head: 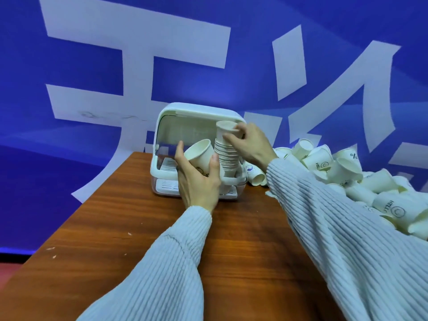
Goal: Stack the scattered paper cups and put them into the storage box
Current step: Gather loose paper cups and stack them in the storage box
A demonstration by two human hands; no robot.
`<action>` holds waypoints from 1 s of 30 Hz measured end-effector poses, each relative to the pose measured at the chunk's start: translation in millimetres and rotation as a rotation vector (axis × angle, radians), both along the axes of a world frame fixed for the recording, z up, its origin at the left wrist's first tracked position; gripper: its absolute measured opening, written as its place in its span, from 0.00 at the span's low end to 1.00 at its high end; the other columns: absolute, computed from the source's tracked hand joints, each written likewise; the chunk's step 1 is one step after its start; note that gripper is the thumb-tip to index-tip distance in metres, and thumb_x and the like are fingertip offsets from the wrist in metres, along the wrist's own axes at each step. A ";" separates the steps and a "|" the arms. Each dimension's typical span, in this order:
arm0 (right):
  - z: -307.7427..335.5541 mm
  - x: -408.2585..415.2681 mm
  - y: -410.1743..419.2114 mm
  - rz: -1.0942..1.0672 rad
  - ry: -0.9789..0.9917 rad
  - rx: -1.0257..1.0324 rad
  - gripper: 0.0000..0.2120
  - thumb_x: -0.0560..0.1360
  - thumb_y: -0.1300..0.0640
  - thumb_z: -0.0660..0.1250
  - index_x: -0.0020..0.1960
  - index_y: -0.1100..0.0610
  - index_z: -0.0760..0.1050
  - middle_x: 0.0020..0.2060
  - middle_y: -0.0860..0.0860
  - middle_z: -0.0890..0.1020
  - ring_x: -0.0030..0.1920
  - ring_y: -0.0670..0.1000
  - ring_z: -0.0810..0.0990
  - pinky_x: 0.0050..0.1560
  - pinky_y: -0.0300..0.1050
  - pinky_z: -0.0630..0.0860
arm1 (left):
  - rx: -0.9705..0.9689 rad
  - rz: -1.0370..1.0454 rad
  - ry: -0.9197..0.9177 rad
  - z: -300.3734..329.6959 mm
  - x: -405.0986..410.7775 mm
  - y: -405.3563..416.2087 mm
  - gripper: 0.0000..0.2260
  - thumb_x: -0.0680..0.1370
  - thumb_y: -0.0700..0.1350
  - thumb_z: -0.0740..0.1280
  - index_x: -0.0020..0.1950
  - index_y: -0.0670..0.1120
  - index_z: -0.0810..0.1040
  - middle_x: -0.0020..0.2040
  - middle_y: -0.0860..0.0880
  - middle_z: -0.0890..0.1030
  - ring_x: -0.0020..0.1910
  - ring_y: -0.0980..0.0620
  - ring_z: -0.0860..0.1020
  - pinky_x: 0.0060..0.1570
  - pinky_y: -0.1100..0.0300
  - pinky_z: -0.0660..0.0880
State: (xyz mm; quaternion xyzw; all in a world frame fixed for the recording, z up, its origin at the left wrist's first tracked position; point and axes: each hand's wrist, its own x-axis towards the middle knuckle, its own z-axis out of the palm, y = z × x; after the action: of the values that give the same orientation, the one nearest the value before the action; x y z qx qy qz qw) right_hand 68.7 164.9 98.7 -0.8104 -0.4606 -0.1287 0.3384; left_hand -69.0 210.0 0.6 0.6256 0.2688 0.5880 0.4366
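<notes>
A white storage box (162, 172) with its lid flipped up stands on the far part of the wooden table (120, 228). A tall stack of upside-down paper cups (225, 156) stands inside it at the right. My right hand (250, 144) grips the top of that stack. My left hand (196, 177) holds a single paper cup (200, 154) just left of the stack, its mouth tilted up and to the left. A heap of loose white paper cups (342, 172) lies to the right.
The loose cups cover the table's right side up to the box. A blue wall banner (92, 66) with large white characters rises right behind the table. The table's left edge runs diagonally; floor lies below it at lower left.
</notes>
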 end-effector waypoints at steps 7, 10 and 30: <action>-34.9 -1.2 2.4 -0.027 0.035 -0.044 0.18 0.75 0.38 0.72 0.52 0.51 0.74 0.49 0.50 0.82 0.50 0.54 0.81 0.47 0.49 0.73 | -0.022 0.011 -0.014 5.2 -1.9 3.1 0.35 0.78 0.58 0.69 0.79 0.57 0.54 0.75 0.47 0.69 0.67 0.45 0.74 0.64 0.48 0.75; -40.7 -3.9 1.8 0.027 0.258 0.094 0.42 0.69 0.37 0.75 0.76 0.46 0.59 0.67 0.51 0.78 0.62 0.55 0.80 0.63 0.57 0.78 | -0.028 -0.039 -0.088 22.1 -1.8 7.3 0.34 0.77 0.58 0.71 0.78 0.58 0.56 0.72 0.49 0.71 0.65 0.48 0.75 0.62 0.49 0.78; -83.0 14.8 16.7 0.268 0.581 0.447 0.35 0.68 0.42 0.81 0.71 0.46 0.71 0.60 0.43 0.84 0.61 0.44 0.82 0.66 0.55 0.79 | 0.341 -0.114 0.240 96.7 60.9 61.7 0.31 0.73 0.56 0.77 0.72 0.49 0.71 0.65 0.50 0.79 0.61 0.49 0.78 0.60 0.55 0.76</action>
State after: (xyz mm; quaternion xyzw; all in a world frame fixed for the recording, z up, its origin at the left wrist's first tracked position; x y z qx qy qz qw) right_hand 83.5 181.6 15.7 -0.6521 -0.4081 0.0542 0.6366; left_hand -8.1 271.7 97.3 0.7702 0.1793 0.5206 0.3218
